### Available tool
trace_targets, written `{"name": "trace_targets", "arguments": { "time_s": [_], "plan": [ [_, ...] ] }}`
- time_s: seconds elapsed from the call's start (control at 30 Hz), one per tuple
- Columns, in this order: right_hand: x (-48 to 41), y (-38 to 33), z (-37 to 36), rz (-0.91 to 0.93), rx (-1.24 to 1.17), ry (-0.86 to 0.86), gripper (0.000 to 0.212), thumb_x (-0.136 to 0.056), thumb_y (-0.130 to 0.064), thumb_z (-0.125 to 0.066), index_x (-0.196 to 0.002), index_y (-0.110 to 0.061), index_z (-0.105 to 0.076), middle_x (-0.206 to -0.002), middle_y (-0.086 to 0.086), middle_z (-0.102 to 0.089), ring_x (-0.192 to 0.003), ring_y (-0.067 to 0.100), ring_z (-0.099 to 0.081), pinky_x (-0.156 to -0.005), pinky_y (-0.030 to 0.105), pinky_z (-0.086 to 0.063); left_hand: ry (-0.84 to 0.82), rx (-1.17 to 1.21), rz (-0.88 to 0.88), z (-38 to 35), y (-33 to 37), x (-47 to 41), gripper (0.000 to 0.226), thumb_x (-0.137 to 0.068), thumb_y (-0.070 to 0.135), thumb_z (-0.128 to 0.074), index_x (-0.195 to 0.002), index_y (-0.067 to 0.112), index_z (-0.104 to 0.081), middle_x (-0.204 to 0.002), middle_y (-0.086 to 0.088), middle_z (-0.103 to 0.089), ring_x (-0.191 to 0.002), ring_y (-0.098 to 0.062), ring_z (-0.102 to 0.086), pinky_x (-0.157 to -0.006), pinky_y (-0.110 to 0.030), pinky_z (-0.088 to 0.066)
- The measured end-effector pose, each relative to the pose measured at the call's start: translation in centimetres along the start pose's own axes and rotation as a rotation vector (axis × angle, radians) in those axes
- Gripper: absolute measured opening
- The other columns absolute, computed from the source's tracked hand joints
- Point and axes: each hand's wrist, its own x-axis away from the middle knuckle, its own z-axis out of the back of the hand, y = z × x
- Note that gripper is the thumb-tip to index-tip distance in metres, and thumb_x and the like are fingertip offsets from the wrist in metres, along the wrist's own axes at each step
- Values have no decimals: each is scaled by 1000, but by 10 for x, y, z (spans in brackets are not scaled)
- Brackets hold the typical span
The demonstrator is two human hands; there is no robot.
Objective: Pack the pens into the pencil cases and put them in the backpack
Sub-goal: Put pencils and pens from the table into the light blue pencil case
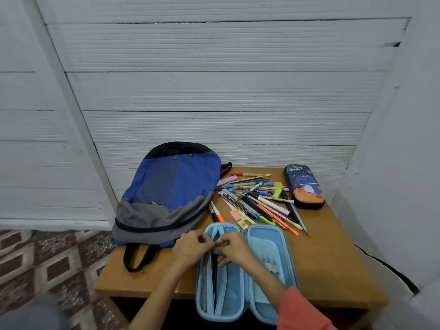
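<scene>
A light blue pencil case lies open at the table's front edge, with a dark pen in its left mesh half. Both hands meet over that half near the top. My left hand pinches the mesh pocket's edge. My right hand grips the dark pen's top end. A pile of loose pens, pencils and erasers lies behind the case. A dark space-print pencil case lies shut at the back right. The blue and grey backpack lies flat at the back left, zipped.
The small wooden table stands against a white ribbed wall, with a white wall close on the right. Backpack straps hang over the bare wood at the front left. Patterned floor tiles lie to the left.
</scene>
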Motion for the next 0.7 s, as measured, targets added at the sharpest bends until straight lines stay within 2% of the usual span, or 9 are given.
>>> {"name": "trace_targets", "arguments": {
  "time_s": [0.1, 0.23, 0.3, 0.37, 0.5, 0.63, 0.7],
  "plan": [
    [0, -6, 19, 40, -95, 100, 11, -88, 5, -62, -84, -5, -64, -64, 11, -63, -46, 16, -59, -48, 26, -55, -6, -7, 12, 0, 0, 0, 15, -84, 38, -66, -72, 30, -60, -75, 13, -64, -76, -5, -59, -66, -25, -45],
    [-5, -8, 63, 111, -81, 409, 10, -86, 3, -64, -85, -6, -68, -66, 8, -64, -48, 16, -57, -42, 25, -49, -11, 3, 26, 1, 1, 0, 16, -86, 35, -65, -72, 30, -59, -76, 14, -62, -76, -4, -57, -62, -22, -40],
    [-10, 0, 89, 151, -28, 563, 7, -86, -1, -66, -86, -7, -70, -70, 5, -65, -58, 18, -60, -48, 26, -49, 3, 0, 38, 1, 1, 0, 17, -85, 35, -65, -71, 31, -58, -75, 15, -61, -74, -3, -56, -60, -22, -38],
    [-15, 16, 114, 163, 99, 670, 5, -85, -5, -68, -84, -10, -71, -75, 4, -66, -72, 19, -62, -63, 28, -49, 6, 0, 44, 0, 1, 1, 17, -86, 34, -64, -71, 30, -58, -76, 14, -62, -74, -3, -56, -58, -21, -37],
    [-24, 59, 143, 52, 461, 664, 13, -78, -9, -73, -77, -21, -68, -83, 3, -69, -77, 17, -63, -67, 33, -54, 11, 2, 43, -1, 1, 1, 14, -85, 34, -64, -73, 29, -59, -80, 12, -66, -77, -6, -58, -58, -21, -37],
    [-28, 85, 148, 58, 647, 654, 9, -81, -15, -73, -90, -17, -72, -101, 6, -67, -89, 20, -63, -70, 34, -54, 5, 6, 44, -1, 1, 1, 15, -85, 33, -64, -72, 29, -58, -78, 14, -63, -72, -1, -54, -55, -17, -35],
    [-26, 85, 147, 76, 700, 676, 8, -84, -16, -71, -91, -15, -72, -103, 6, -64, -92, 20, -62, -69, 33, -52, 2, 2, 48, 0, 1, 1, 16, -86, 33, -63, -72, 30, -57, -76, 15, -61, -71, -1, -53, -55, -17, -34]
  ]
}}
